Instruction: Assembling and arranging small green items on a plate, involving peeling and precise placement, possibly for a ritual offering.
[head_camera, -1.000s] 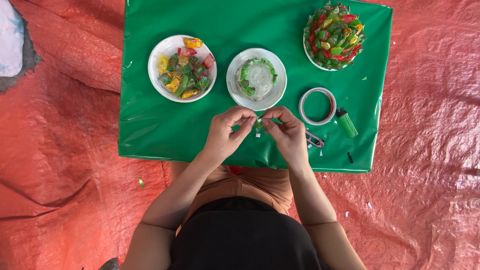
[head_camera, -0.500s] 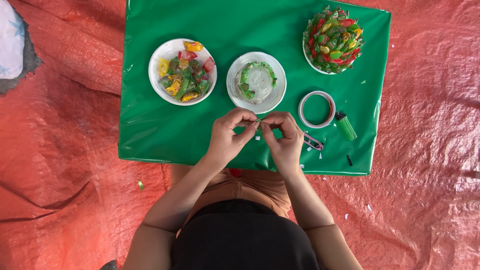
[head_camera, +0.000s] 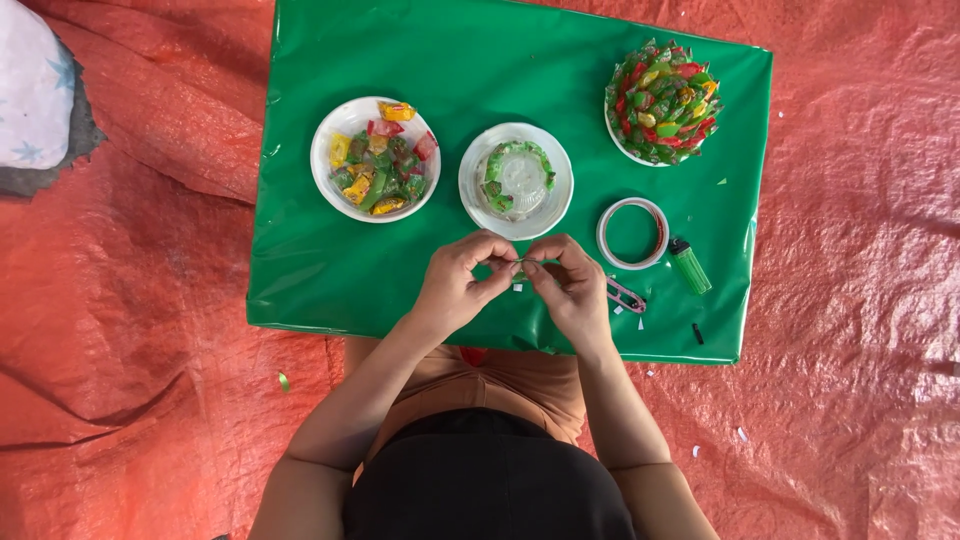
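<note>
— From where I stand, the green worktop (head_camera: 400, 260) takes up most of the view, laid over an orange tarp (head_camera: 150, 350). Has anything shifted on it?

— Hardly. The white bowl of wrapped sweets (head_camera: 375, 158) is at the far left, the upturned clear cup on its plate (head_camera: 516, 181) sits in the middle, and the finished dome of sweets (head_camera: 663, 100) is at the far right, all as they were a second ago. The tape ring (head_camera: 632, 233) and green lighter (head_camera: 689, 265) have not moved either.

— And the hands?

— They have drifted a little nearer to the body and closed in on each other. The left hand (head_camera: 455, 285) and right hand (head_camera: 572, 290) now meet at the near edge, just this side of the plate.

— Holding what?

— A small green wrapper piece (head_camera: 524, 263), pinched between the fingers of both hands, thumbs against forefingers. It is too small to tell how it is folded.

— So what does that change mean?

— I judge the folding or twisting of that one piece is under way; it has not gone onto the cup. The pink-handled scissors (head_camera: 626, 294) lie untouched just right of the right hand.
</note>
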